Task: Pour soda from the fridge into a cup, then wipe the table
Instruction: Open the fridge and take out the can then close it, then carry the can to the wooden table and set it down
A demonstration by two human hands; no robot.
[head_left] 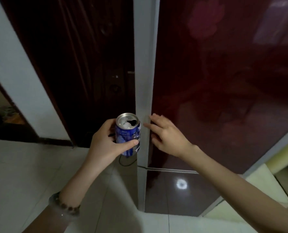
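It's a dim room with a pale tiled floor (22, 165) and a glossy dark red fridge door (224, 81) that looks shut. The blue soda can (129, 135) sits nearly upright, just left of the door's grey edge (145, 64), with the left hand (106, 143) wrapped round its body. Its mouth is open, though I can't see how full it is. The right hand (166, 133), fingers straight and spread, rests at that edge and holds nothing. No cup or table is in sight, so I'd say the can needs carrying level.
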